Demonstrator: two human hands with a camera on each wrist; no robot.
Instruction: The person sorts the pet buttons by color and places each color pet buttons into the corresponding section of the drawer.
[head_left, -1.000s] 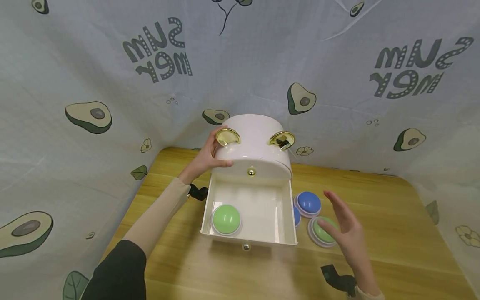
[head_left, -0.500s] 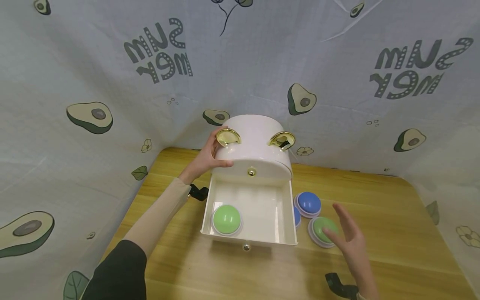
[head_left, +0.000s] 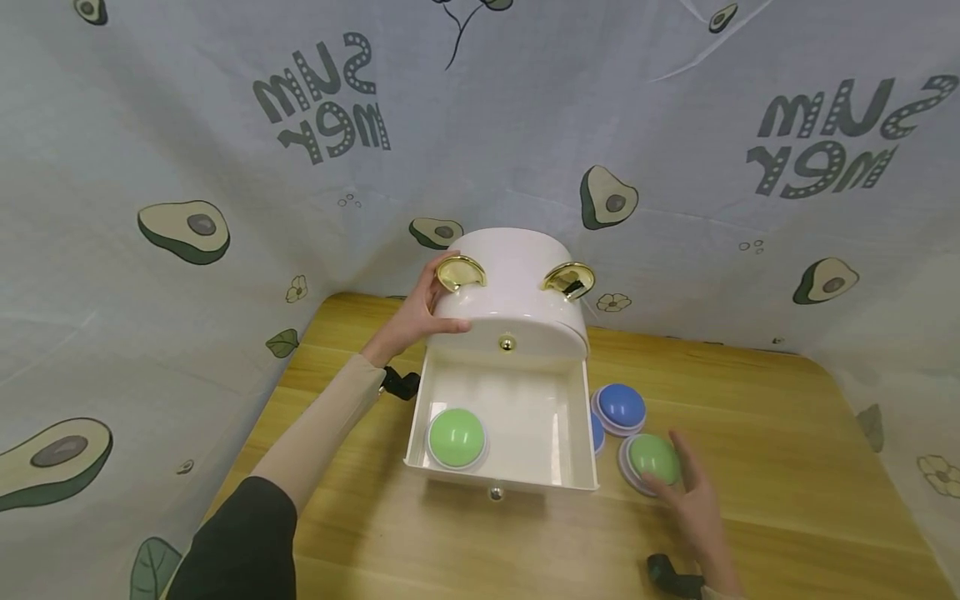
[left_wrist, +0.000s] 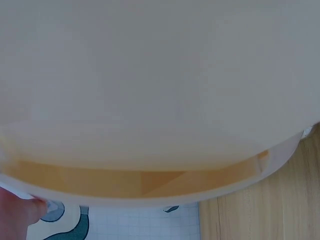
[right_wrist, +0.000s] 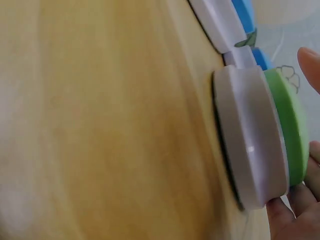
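Note:
A glossy white storage box (head_left: 517, 292) with gold ears has its lower drawer (head_left: 525, 417) pulled out. My left hand (head_left: 420, 312) grips the box's left side, thumb on its front and fingers behind the left ear. In the drawer's front left corner lies a green push button (head_left: 457, 437) with a pale base. Right of the drawer, another green push button (head_left: 652, 458) rests on the table. My right hand (head_left: 693, 500) is spread around it. The right wrist view shows fingertips (right_wrist: 280, 212) at its base, while the thumb (right_wrist: 311, 65) stands off the dome.
A blue push button (head_left: 622, 406) sits just behind the right green one, and a second blue button (head_left: 597, 433) is partly hidden by the drawer wall. The wooden table (head_left: 750, 400) meets a printed cloth (head_left: 675, 208) at the back.
My right hand has moved down toward the green button outside the drawer, and its fingers have come in around it. The left hand has kept its hold on the box.

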